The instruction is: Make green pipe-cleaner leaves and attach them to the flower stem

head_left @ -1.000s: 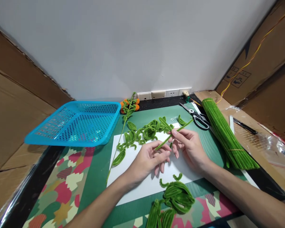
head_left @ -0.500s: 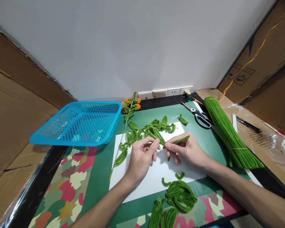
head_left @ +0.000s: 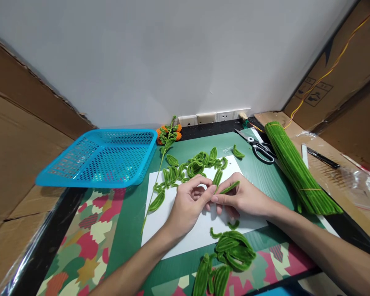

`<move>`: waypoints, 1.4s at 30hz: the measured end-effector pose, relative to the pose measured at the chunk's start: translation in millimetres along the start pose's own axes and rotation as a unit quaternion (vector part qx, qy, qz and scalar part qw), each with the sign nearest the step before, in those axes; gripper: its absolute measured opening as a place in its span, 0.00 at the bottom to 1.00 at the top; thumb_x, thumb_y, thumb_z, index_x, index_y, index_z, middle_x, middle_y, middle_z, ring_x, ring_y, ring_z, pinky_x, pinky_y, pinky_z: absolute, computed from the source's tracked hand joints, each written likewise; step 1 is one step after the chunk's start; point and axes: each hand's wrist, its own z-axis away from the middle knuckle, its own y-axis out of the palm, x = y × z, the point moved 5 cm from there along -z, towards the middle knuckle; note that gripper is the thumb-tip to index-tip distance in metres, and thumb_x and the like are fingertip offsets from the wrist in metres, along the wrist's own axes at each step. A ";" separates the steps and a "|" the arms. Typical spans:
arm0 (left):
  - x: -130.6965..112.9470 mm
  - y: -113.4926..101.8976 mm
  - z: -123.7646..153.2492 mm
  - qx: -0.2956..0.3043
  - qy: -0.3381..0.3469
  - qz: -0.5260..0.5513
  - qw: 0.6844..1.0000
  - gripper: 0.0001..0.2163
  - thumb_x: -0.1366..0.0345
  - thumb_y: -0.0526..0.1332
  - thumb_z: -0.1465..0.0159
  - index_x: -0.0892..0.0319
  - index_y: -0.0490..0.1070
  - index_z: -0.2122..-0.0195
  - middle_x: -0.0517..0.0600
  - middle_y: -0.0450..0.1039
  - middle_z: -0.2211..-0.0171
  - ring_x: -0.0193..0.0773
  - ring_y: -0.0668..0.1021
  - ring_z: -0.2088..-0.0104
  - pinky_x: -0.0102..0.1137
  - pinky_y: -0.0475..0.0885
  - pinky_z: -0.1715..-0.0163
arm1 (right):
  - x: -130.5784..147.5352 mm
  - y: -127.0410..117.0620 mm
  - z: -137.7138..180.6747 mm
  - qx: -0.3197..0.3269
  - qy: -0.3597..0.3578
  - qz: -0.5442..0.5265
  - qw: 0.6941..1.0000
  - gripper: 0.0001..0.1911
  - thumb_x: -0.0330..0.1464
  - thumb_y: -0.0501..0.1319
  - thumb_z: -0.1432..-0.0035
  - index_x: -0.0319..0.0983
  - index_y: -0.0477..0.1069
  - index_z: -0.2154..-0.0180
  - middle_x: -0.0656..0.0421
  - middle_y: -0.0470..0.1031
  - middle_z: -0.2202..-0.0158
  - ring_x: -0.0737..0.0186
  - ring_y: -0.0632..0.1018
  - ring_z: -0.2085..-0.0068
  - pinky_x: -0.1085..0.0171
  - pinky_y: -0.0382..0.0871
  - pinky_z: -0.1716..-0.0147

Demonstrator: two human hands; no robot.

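Both hands meet over a white sheet of paper (head_left: 188, 234). My left hand (head_left: 189, 203) and my right hand (head_left: 240, 197) each pinch one green pipe cleaner (head_left: 226, 188), which is bent into a narrow fold between them. Its short ends stick up behind the fingertips. A heap of folded green pipe-cleaner leaves (head_left: 197, 164) lies just beyond the hands. A second heap of leaves (head_left: 231, 253) lies close to me, below my right wrist. A long green stem with orange flowers (head_left: 168, 137) runs along the paper's left edge.
A blue plastic basket (head_left: 101, 158) sits at the left, overhanging the table edge. Scissors (head_left: 257, 146) and a thick bundle of straight green pipe cleaners (head_left: 296, 168) lie at the right. Cardboard walls stand on both sides; wall sockets (head_left: 214, 118) at the back.
The pipe cleaner was straight and held apart a second ago. My hands have come together and folded it in two, and they have drawn slightly nearer to me.
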 end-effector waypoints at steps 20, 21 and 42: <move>10.9 3.4 -4.2 0.024 -0.027 0.077 0.996 0.13 0.57 0.69 0.30 0.57 0.66 0.60 0.40 0.68 0.72 0.23 0.70 0.85 0.19 0.58 0.86 | 9.5 -17.4 0.0 -0.067 -0.089 -0.036 0.993 0.20 0.45 0.78 0.44 0.35 0.79 0.69 0.61 0.76 0.79 0.67 0.75 0.81 0.69 0.72 0.80; 10.9 3.9 -3.7 0.032 -0.026 0.082 0.996 0.13 0.58 0.69 0.30 0.57 0.66 0.60 0.40 0.68 0.71 0.22 0.69 0.84 0.20 0.57 0.86 | 10.4 -17.5 0.3 -0.065 -0.089 -0.034 0.993 0.20 0.45 0.78 0.44 0.35 0.78 0.70 0.61 0.76 0.80 0.67 0.75 0.81 0.69 0.72 0.80; 3.8 10.8 -0.4 0.116 -0.062 0.010 0.991 0.12 0.57 0.66 0.28 0.60 0.71 0.61 0.44 0.69 0.71 0.29 0.65 0.75 0.25 0.58 0.75 | 16.2 -19.2 3.1 -0.085 -0.126 -0.013 0.988 0.16 0.44 0.75 0.40 0.37 0.82 0.67 0.59 0.81 0.77 0.66 0.77 0.80 0.67 0.73 0.79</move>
